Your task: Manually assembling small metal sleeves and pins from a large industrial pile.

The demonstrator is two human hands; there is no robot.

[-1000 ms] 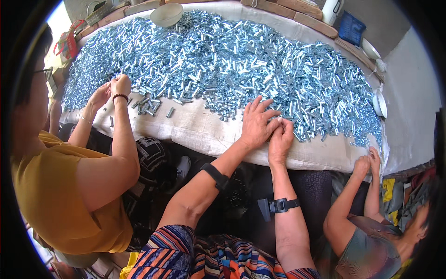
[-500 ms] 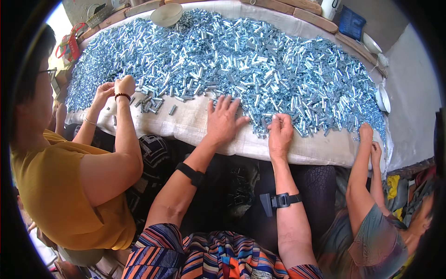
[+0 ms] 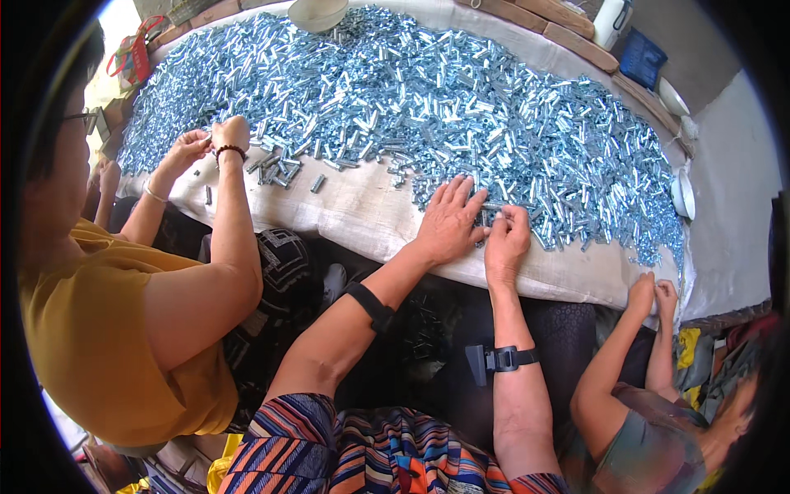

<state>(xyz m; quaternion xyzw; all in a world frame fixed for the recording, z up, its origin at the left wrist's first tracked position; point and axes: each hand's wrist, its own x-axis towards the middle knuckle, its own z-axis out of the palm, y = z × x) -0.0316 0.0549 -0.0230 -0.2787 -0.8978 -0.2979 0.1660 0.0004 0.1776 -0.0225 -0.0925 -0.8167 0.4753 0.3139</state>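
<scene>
ok so looking at the near edge of this big spread of shiny blue-silver metal tubes and bits (image 3: 428, 103), heaped on an off-white woven cloth (image 3: 354, 202). the left hand (image 3: 448, 224) is palm down at the front of the heap, fingers splayed wide, tips over the metal. the right hand (image 3: 506, 247) is right beside it, much narrower: fingers curled, thumb drawn in close to the forefinger. there's a slim silvery metal tube (image 3: 494, 206) at those fingertips, lying in the gap between the two hands, but honestly i can't tell if it's gripped or just resting there.

my two cents on doing this bit well: let the wide hand act as a low fence, light pressure only, since loose tubes like these probably roll and skate over each other. i'd take one tube at a time with thumb and forefinger, somewhere near its middle so it doesn't tip. the bits are small and packed tight, so a hard grab would likely bring up a few neighbours too. the left thumb sits really close to the right one, so i'd give the pinching side a little more room. working right at the heap's edge seems smart, imo: on the cloth a single tube, like the stray grey metal tube (image 3: 318, 184) further left, is way easier to pick out.
</scene>
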